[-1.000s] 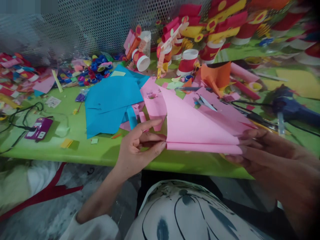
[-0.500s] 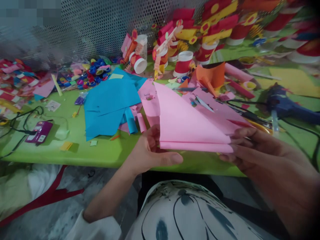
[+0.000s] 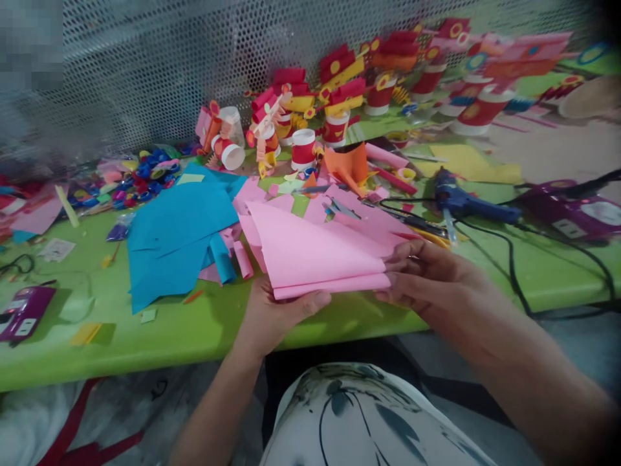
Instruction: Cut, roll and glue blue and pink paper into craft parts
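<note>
Between my two hands is a sheet of pink paper (image 3: 315,249), its near edge rolled into a narrow tube. My left hand (image 3: 276,314) grips the left end, with the thumb lying along the roll and the fingers hidden behind the sheet. At the right end, the fingers and thumb of my right hand (image 3: 417,275) pinch the rolled edge. The sheet is held above the near edge of the green table (image 3: 179,343). Just left of it lie a blue paper roll (image 3: 222,259) and a small pink paper roll (image 3: 243,260).
Blue sheets (image 3: 179,226) lie to the left. A blue glue gun (image 3: 475,200) with a trailing black cable rests at the right, near a purple box (image 3: 572,210). Orange paper (image 3: 347,167) and red paper cups (image 3: 304,150) stand farther back, before a perforated metal panel (image 3: 194,58).
The view has swung to the right, showing the purple box at right. My left thumb has come down onto the rolled edge of the pink paper; my right hand still pinches its end.
</note>
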{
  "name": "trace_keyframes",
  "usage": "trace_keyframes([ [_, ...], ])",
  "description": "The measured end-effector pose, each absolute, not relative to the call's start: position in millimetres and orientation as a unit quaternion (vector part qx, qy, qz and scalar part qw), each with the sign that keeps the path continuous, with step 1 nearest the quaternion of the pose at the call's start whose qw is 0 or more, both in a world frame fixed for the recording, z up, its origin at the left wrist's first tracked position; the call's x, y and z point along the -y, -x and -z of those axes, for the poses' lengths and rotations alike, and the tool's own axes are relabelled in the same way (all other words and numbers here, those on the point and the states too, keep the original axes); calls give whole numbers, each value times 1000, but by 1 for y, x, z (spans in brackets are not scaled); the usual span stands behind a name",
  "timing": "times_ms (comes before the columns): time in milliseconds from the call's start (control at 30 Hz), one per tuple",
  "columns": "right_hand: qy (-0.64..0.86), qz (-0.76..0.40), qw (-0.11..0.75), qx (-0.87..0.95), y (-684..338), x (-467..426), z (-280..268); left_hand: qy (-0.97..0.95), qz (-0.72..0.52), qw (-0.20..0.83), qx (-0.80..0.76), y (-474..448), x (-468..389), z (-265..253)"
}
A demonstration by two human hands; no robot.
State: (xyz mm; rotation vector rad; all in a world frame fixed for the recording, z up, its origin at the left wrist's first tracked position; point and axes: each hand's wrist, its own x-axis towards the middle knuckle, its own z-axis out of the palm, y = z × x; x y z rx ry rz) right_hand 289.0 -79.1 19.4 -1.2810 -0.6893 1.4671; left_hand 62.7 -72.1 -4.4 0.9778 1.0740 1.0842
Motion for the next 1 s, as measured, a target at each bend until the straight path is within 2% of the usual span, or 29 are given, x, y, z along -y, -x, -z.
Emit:
trace_keyframes([
  [533, 510, -616, 527, 286, -293, 74, -10, -390, -483, 642, -450, -63, 57, 12],
  [1000, 520, -564, 508, 392, -270, 75, -8, -403, -480, 624, -467, -65, 62, 9],
])
